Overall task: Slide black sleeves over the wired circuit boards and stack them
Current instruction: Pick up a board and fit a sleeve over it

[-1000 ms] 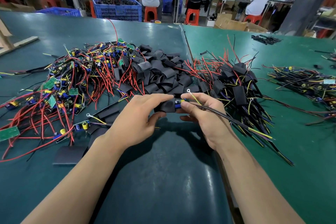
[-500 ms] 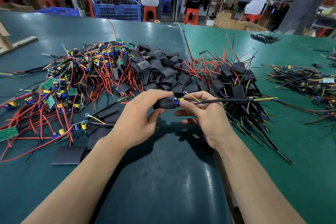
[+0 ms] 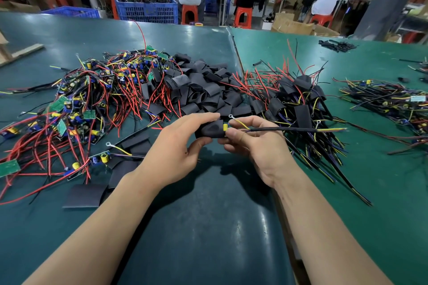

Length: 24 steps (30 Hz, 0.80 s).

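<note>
Over by the table's [image 3: 208, 227] left edge there's a big tangle of bare circuit boards [image 3: 76, 109] with red wires; loose black sleeves [image 3: 203, 92] heaped toward the far middle; left hand [image 3: 171, 152] has its fingers curled around a black sleeve [image 3: 209, 129], just above the table's middle; right hand [image 3: 257, 143] pinches the board's yellow end [image 3: 225, 127] poking out; sleeved boards [image 3: 301, 109] stacked on the right.

One head-worn wide-angle view, looking forward and down, close over the green table [image 3: 69, 227]; both forearms reach in from the bottom edge, and distant workbenches curve across the top, somewhat blurred.
</note>
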### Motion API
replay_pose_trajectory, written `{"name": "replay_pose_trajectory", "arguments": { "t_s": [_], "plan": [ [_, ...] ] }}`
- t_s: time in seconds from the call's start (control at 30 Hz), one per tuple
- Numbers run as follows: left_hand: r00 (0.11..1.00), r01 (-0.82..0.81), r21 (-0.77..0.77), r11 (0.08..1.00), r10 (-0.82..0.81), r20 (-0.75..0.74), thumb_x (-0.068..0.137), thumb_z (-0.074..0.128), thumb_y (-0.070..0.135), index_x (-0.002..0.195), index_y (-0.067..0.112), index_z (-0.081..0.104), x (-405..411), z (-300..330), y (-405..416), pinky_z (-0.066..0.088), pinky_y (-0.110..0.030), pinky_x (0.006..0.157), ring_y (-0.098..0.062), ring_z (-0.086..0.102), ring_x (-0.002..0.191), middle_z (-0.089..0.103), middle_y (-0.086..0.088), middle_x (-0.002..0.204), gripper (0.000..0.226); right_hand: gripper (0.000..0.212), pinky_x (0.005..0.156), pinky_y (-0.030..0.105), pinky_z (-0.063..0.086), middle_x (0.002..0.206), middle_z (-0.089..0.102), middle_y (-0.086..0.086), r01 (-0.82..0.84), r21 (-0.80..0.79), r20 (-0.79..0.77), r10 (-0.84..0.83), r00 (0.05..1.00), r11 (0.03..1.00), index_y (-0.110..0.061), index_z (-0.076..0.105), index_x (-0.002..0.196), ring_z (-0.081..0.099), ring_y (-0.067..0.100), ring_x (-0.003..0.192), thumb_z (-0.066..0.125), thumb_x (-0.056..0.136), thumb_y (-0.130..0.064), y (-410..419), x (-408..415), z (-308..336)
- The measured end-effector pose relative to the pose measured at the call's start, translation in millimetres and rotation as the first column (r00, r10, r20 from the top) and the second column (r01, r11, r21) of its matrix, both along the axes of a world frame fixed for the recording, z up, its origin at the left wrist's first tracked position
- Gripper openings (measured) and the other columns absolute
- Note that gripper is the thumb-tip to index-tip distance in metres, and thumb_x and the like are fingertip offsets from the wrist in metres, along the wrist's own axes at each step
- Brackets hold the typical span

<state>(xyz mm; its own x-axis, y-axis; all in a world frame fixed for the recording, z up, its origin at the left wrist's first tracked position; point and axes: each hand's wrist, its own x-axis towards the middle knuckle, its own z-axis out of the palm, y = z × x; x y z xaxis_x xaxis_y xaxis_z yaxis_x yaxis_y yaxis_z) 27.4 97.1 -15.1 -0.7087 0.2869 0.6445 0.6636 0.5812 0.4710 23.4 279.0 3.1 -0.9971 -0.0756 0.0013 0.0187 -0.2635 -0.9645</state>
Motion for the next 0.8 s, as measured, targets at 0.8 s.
{"name": "replay_pose_trajectory", "arguments": {
  "t_s": [0.8],
  "plan": [
    [0.997,0.061,0.045,0.997,-0.063,0.050,0.084,0.069,-0.005,0.128,0.013,0.059,1.2,-0.5,1.7,0.048,-0.035,0.103,-0.011,0.061,0.119,0.066,0.004,0.124,0.049,0.028,0.059,0.022,0.056,0.062,0.068,0.005,0.039,0.051,0.005,-0.040,0.999,0.998,-0.012,0.073,0.061,0.065,0.018,0.059,0.072,0.078,0.011,0.7,-1.9,-2.6]
  ]
}}
